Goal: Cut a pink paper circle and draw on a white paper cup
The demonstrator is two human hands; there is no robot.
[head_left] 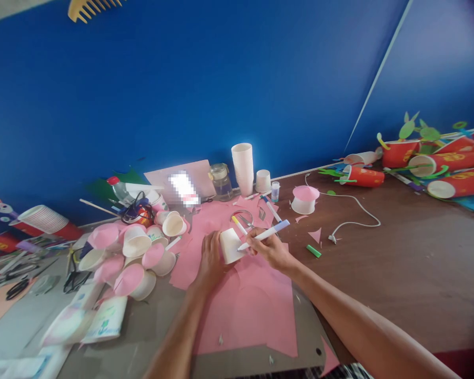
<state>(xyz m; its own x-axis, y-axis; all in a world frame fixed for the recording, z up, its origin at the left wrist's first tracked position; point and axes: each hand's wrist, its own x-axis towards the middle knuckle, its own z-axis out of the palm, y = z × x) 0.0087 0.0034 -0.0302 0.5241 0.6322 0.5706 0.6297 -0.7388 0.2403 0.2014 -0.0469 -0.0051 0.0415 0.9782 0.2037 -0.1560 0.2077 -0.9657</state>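
Observation:
In the middle of the head view, my left hand [212, 259] grips a white paper cup [230, 246] from its left side, fingers wrapped round it. The cup lies tilted over pink paper [245, 310]. My right hand [269, 247] is closed on a marker pen [269, 231] with a white barrel and a blue end. The pen's tip is at the cup's right side; whether it touches is too small to tell. Just beyond the hands lie scissors [245, 220], a yellow-tipped marker [239, 225] and another marker [272, 209].
Left of my hands is a pile of white cups with pink paper cones [130, 279]. At the wall stand a cup stack [243, 169], a glass jar [220, 181] and a lit phone [184, 188]. Rightward are a pink-topped cup [304, 200], a white cable [359, 223] and red cups [363, 177].

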